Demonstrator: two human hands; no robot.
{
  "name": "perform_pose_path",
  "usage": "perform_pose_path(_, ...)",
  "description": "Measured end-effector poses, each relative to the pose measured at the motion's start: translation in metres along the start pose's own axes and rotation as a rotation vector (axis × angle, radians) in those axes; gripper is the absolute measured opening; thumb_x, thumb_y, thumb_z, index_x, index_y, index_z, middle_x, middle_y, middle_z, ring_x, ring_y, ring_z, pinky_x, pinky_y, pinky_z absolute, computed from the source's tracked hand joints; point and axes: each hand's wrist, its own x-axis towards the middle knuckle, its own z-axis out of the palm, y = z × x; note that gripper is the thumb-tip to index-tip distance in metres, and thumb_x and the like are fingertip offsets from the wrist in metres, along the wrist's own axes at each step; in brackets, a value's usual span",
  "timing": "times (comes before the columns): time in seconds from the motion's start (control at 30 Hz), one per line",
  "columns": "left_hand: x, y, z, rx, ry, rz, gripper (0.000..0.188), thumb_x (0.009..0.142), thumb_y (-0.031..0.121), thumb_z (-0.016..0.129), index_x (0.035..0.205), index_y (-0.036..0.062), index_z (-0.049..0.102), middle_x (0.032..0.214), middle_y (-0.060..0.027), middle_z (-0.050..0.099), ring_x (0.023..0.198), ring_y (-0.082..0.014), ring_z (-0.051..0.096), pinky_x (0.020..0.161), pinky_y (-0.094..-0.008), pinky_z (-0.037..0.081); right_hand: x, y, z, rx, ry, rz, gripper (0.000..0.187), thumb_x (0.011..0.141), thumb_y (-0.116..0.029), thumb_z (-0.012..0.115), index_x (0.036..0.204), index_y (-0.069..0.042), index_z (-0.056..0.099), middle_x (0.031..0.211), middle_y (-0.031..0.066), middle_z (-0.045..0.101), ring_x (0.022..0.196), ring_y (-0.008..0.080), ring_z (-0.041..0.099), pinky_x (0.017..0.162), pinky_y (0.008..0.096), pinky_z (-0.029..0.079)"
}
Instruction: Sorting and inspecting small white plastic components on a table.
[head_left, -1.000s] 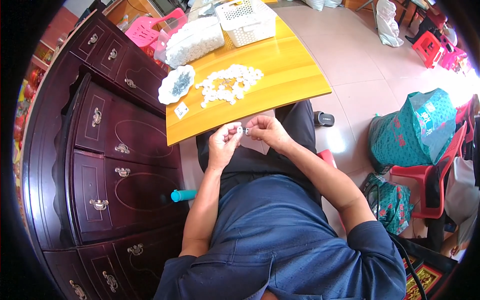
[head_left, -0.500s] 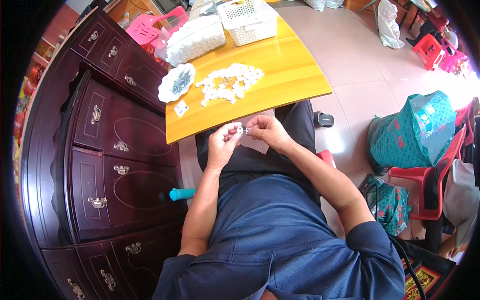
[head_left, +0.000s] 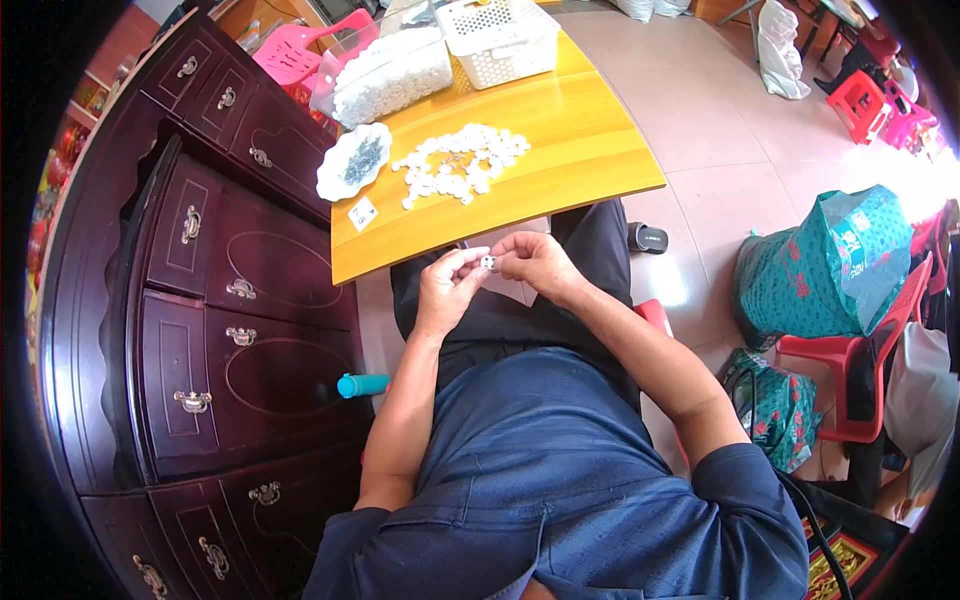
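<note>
My left hand [head_left: 447, 290] and my right hand [head_left: 537, 266] meet just off the near edge of the table, above my lap. Between their fingertips is a small white round piece [head_left: 488, 262] with darker marks on it; both hands pinch it. It is too small to make out further. On the tabletop beyond lies a loose spread of similar small white pieces [head_left: 462, 187], with a few dark bits in its middle. To their left, a white scalloped dish [head_left: 328, 178] holds a heap of small dark grey parts.
On the yellow wooden table [head_left: 570, 140] stand a clear bin of white pieces [head_left: 392, 80] and a white perforated basket [head_left: 512, 52]. A dark wooden cabinet [head_left: 250, 280] flanks my left. At right are a teal bag [head_left: 810, 265] and red chair [head_left: 850, 350]. A teal bottle [head_left: 362, 386] lies low left.
My hands have drawn slightly closer together. The small white parts that showed a little apart between my fingertips now appear together as one piece.
</note>
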Motion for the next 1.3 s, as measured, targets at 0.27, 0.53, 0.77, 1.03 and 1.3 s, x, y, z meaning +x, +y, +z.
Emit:
perform_pose_path(0.27, 0.0, 0.006, 0.0, 0.102, -0.018, 0.146, 0.026, 0.089, -0.003, 0.072, 0.114, -0.0003, 0.074, 0.09, -0.0046, 0.067, 0.076, -0.0099, 0.064, 0.072, -0.0251, 0.054, 0.003, 0.005, -0.003, 0.06, -0.024, 0.203, 0.014, 0.093, -0.015, 0.076, 0.102, -0.004, 0.072, 0.085, 0.0028, 0.073, 0.069, 0.0093, 0.064, 0.064, 0.0219, 0.051)
perform_pose_path(0.53, -0.005, 0.024, 0.018, 0.42, 0.108, 0.256, 0.043, 0.077, 0.008, 0.082, 0.118, 0.0026, 0.068, 0.097, -0.0114, 0.067, 0.078, -0.0247, 0.069, 0.072, -0.034, 0.056, 0.003, 0.013, -0.001, 0.166, 0.008, 0.265, 0.014, 0.095, -0.021, 0.075, 0.102, -0.009, 0.073, 0.092, 0.0009, 0.074, 0.08, 0.0091, 0.068, 0.076, 0.0254, 0.055)
perform_pose_path(0.77, -0.005, 0.021, 0.018, 0.561, 0.143, 0.34, 0.03, 0.08, 0.011, 0.079, 0.108, 0.004, 0.071, 0.096, -0.0122, 0.07, 0.087, -0.034, 0.07, 0.076, -0.0386, 0.057, 0.001, 0.009, 0.001, 0.299, 0.034, 0.334, 0.013, 0.094, -0.024, 0.075, 0.098, -0.012, 0.072, 0.087, -0.0015, 0.073, 0.078, 0.0089, 0.067, 0.073, 0.0261, 0.054)
perform_pose_path(1.03, -0.006, 0.025, 0.015, 0.533, 0.103, 0.327, 0.027, 0.083, 0.01, 0.077, 0.109, 0.0043, 0.071, 0.098, -0.0131, 0.071, 0.089, -0.0349, 0.07, 0.077, -0.0392, 0.057, 0.002, 0.011, -0.002, 0.247, 0.01, 0.314, 0.015, 0.095, -0.026, 0.075, 0.095, -0.011, 0.073, 0.086, -0.0006, 0.073, 0.075, 0.0081, 0.067, 0.069, 0.0244, 0.055)
perform_pose_path(1.3, -0.005, 0.026, 0.013, 0.527, 0.091, 0.325, 0.023, 0.084, 0.008, 0.074, 0.107, 0.0047, 0.071, 0.097, -0.0136, 0.071, 0.089, -0.0353, 0.07, 0.076, -0.0397, 0.056, -0.001, 0.009, 0.005, 0.24, 0.047, 0.254, 0.014, 0.095, -0.023, 0.075, 0.092, -0.01, 0.074, 0.085, -0.0001, 0.074, 0.075, 0.0076, 0.067, 0.068, 0.0229, 0.053)
